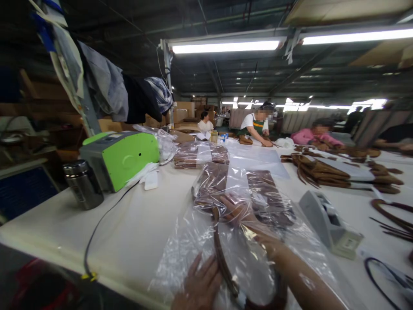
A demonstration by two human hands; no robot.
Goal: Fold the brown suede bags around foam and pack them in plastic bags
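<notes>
Bagging station: both hands at a clear plastic bag (206, 241) on the white bench (135, 224).

Left hand (198, 286) lies flat, fingers spread, on the bag's near edge, its grip open. Right hand (240, 211) is inside the bag, forearm sheathed in plastic, fingers resting on a brown leather piece (254, 189); whether that grip closes on anything cannot be told. A brown strap (221, 252) runs between the hands. Just right, a tape dispenser (325, 221). Left, a steel flask (83, 184) beside a green machine (124, 157). Farther back, a bagged bundle (200, 154) and seated workers.
</notes>
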